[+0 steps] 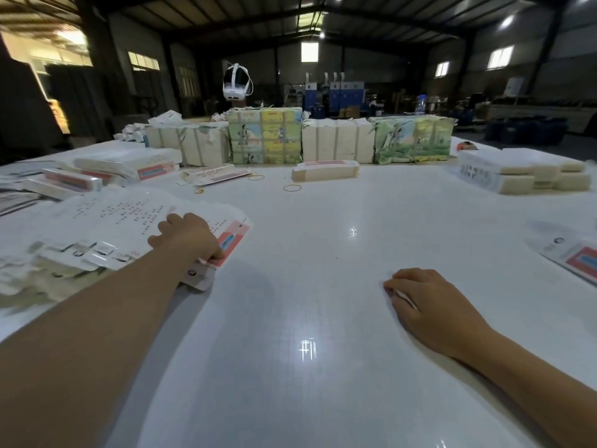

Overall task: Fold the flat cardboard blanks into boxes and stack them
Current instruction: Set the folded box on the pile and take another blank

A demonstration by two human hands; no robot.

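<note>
A fanned pile of flat white cardboard blanks [113,221] with red and blue print lies at the left of the white table [307,286]. My left hand [185,237] reaches onto it and pinches the top blank [231,245] at its near edge, thumb underneath. My right hand [429,305] rests on the bare table at the right with fingers loosely curled, holding nothing. Folded boxes [97,176] lie stacked at the far left. One folded box [324,171] sits alone mid-table at the back.
Wrapped bundles [265,137] line the table's far side, with a white headset [236,82] above them. Stacks of blanks [529,174] sit at the far right, another blank [578,260] at the right edge. Rubber bands [292,188] lie near the back.
</note>
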